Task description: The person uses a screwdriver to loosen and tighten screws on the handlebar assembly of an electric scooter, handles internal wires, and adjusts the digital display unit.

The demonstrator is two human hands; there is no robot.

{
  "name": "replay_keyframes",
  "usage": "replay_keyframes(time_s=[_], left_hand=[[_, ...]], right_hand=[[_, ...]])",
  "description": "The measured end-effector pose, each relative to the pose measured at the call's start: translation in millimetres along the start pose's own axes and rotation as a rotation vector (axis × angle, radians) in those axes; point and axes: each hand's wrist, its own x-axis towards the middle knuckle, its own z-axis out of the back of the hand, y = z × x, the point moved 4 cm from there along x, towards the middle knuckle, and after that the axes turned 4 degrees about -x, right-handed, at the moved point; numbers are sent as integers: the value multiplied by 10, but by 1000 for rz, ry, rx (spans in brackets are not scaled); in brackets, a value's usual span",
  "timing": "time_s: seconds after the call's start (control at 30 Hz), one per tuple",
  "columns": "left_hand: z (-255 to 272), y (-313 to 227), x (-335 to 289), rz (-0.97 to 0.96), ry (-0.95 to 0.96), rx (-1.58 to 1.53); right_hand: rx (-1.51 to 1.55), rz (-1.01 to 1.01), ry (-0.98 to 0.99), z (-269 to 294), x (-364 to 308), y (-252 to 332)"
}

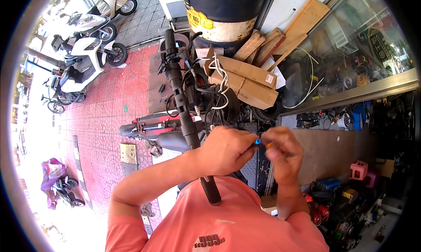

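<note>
In front of my chest my left hand (226, 150) is closed round a small thing with a bright blue round end (258, 142) that pokes out by the thumb. Facing it, my right hand (286, 152) pinches a small orange piece (269, 145) between thumb and fingertips; it is slightly blurred. A narrow gap parts the two hands. What kind of parts these are is too small to tell. Just beyond and left of my hands stands a scooter's handlebar (187, 128), with black cables and white wires (222, 82) hanging loose about its middle.
Cardboard boxes (247, 78) and wooden boards (302, 21) lean by a dark drum (226, 8). A glass case (351, 46) stands right. Several parked scooters (87, 54) line the red paving at left. Tools and a pink stool (358, 169) crowd the right side.
</note>
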Motion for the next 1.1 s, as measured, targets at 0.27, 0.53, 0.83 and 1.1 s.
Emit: replay_keyframes(time_s=[0.27,0.53,0.83,1.1], left_hand=[[168,-79,-179,-284,-55,-2],[450,-74,-595,-317,32,139],[790,170,-780,107,-534,129],[968,276,-427,398,-223,392]], right_hand=[[1233,-862,364,-538,-361,-813],[1280,-957,433,-737,-367,-746],[879,-759,-52,-258,-114,-1107],[936,-840,-187,-604,188,-1468]])
